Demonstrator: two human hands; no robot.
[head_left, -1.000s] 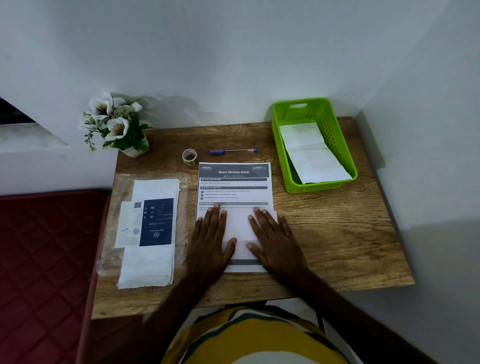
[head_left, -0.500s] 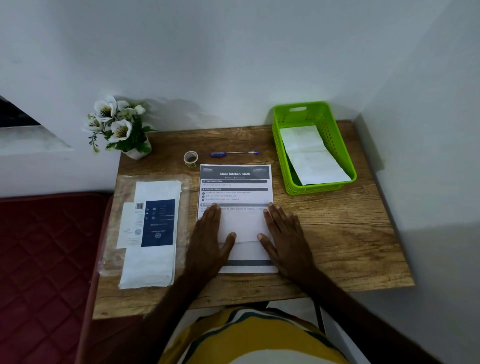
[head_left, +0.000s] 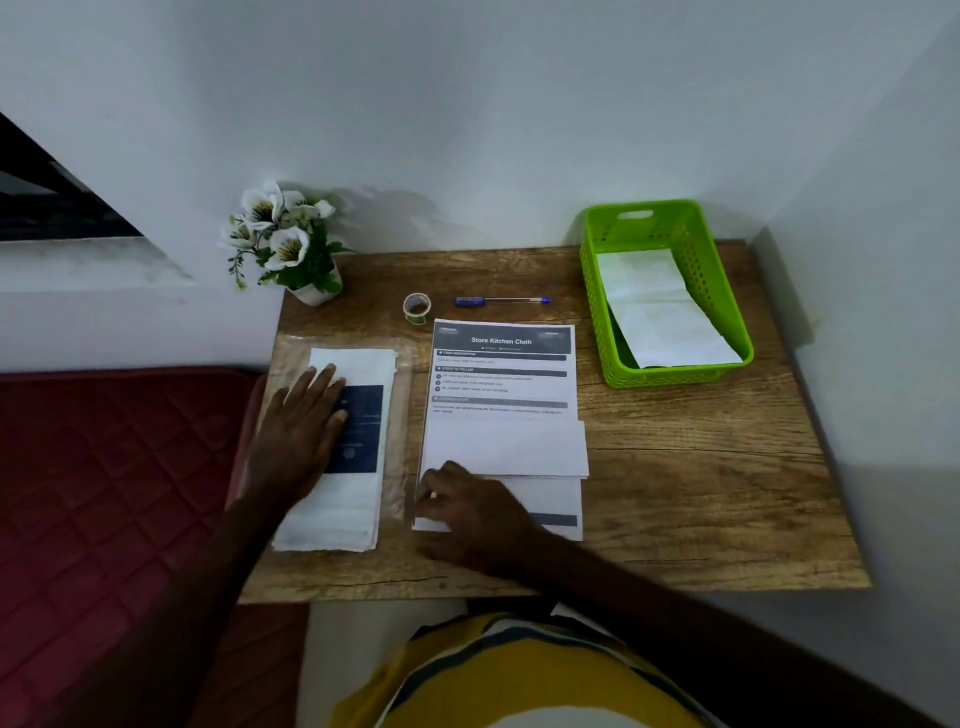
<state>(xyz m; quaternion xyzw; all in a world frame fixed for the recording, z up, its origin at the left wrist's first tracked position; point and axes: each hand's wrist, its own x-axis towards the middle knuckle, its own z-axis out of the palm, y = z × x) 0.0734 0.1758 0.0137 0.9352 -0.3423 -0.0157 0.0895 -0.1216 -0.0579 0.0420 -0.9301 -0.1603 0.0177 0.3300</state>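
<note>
Both hands have left their flat, side-by-side rest on the folded white cloth (head_left: 519, 447), which lies across the lower half of the instruction sheet (head_left: 504, 364) at frame centre. The left hand (head_left: 298, 441) now lies left of the sheet on the cloth pack (head_left: 358, 499), palm down. Its fingers are straight and slightly spread, and their tips reach the pack's dark label. The right hand (head_left: 478, 514) sits at the sheet's lower left corner, just below the folded cloth. Its fingers are curled toward the paper's left edge; whether they pinch that edge cannot be told.

The folded cloth's right edge overhangs the sheet slightly. The pack runs parallel to the sheet, with a narrow strip of table (head_left: 701, 493) between them. A broad stretch of wood shows right of the sheet, up to the green basket (head_left: 592, 312) at upper right, which holds a white cloth (head_left: 660, 317). A pen (head_left: 501, 300) and a tape roll (head_left: 416, 307) lie just above the sheet's top edge. A flower pot (head_left: 283, 244) stands at the table's upper left corner. A red mattress (head_left: 104, 467) borders the table's left edge, and walls close its far and right sides.
</note>
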